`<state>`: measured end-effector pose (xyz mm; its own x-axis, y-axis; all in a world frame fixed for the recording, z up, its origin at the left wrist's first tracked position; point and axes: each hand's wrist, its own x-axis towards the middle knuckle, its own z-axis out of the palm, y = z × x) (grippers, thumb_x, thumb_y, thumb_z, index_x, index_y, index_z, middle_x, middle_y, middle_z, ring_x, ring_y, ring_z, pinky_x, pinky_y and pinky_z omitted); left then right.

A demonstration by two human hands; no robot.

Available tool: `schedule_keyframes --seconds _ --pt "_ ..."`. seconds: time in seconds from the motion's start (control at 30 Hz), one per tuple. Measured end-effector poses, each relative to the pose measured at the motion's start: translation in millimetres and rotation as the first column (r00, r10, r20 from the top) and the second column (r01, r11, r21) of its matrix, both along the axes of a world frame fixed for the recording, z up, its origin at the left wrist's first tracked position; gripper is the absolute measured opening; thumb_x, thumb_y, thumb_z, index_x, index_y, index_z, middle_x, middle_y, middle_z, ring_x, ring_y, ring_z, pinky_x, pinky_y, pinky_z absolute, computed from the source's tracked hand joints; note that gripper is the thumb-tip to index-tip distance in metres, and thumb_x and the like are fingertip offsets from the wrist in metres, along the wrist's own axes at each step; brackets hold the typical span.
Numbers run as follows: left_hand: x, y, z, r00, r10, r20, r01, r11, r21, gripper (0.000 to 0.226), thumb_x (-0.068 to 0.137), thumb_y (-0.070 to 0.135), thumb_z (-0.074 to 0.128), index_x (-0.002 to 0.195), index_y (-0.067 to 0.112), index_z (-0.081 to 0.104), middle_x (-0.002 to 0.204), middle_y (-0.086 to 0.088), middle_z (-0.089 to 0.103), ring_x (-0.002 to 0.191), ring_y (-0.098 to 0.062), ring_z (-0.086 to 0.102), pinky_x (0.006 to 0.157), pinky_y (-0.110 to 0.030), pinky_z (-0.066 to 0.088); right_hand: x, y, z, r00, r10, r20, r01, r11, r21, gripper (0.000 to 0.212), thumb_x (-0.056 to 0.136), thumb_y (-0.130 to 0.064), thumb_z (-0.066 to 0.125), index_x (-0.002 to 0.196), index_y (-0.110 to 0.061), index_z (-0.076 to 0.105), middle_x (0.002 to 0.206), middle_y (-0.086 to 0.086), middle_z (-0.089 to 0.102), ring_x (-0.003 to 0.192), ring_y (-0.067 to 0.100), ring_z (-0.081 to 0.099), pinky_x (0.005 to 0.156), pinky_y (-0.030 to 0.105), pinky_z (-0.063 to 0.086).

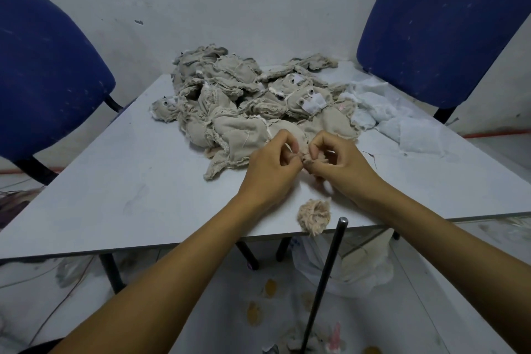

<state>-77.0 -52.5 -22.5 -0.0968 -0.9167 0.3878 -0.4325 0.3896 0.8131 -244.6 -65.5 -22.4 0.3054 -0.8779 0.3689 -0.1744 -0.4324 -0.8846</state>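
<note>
The left grip and right grip are both pinching a small frayed beige fabric scrap, fingers clamped on it, over the pale grey counter. The scrap is sitting just before a heap of limp beige cloth toy skins, and a fluffy beige fibre tuft is lying at the counter's front edge.

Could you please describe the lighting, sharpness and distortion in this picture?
Head view: dim, even light, no glare, faint shadows beneath the left hand and right hand; head view: the wide lens splays the flat grey table and a blue padded chair outward; head view: the frayed beige cloth scrap they pinch looks soft.
</note>
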Motion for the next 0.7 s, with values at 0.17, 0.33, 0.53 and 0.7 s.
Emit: schedule_keyframes --seconds 0.17,0.33,0.53,0.7 --pt "8 -6 2 0.976 -0.167 -0.139 0.184 0.975 0.121 0.031 0.095 -0.001 0.054 0.107 0.026 0.062 0.091 -0.003 0.065 0.074 -0.016 0.061 0.06 -0.024 0.049 -5 3 5 0.989 0.122 0.087 -0.129 0.989 0.075 0.026 0.076 0.002 0.071 0.093 -0.014 0.059 0.085 0.021 0.052 0.082 0.021 0.055 0.074 0.034 0.05" --pt "8 -3 6 0.967 -0.24 -0.09 0.253 0.946 0.2 0.034 0.083 0.01 0.049 0.105 0.02 0.073 0.113 -0.006 0.068 0.101 -0.022 0.062 0.089 -0.035 0.049 -5 -7 9 0.873 -0.212 0.439 0.057 0.939 0.34 0.03 0.079 0.01 0.047 0.084 -0.018 0.059 0.067 -0.003 0.046 0.063 0.008 0.05 0.064 0.031 0.043" --pt "30 0 26 0.709 -0.625 -0.327 0.689 0.517 0.507 0.067 0.096 0.052 0.033 0.121 -0.002 0.063 0.113 -0.026 0.069 0.113 -0.037 0.065 0.102 -0.03 0.046 13 -8 0 0.879 -0.261 -0.399 0.198 0.961 -0.192 0.04 0.084 0.007 0.054 0.116 -0.016 0.064 0.117 0.005 0.056 0.11 0.017 0.053 0.097 0.031 0.039" --pt "29 5 21 0.818 -0.481 -0.315 0.575 0.689 0.441 0.063 0.099 0.049 0.031 0.109 -0.003 0.065 0.073 -0.021 0.07 0.071 -0.037 0.069 0.087 -0.042 0.055 25 -17 -9 0.67 -0.228 -0.707 -0.008 0.95 -0.313 0.064 0.093 -0.002 0.048 0.153 -0.014 0.029 0.146 0.009 0.047 0.133 0.031 0.041 0.105 0.04 0.03"
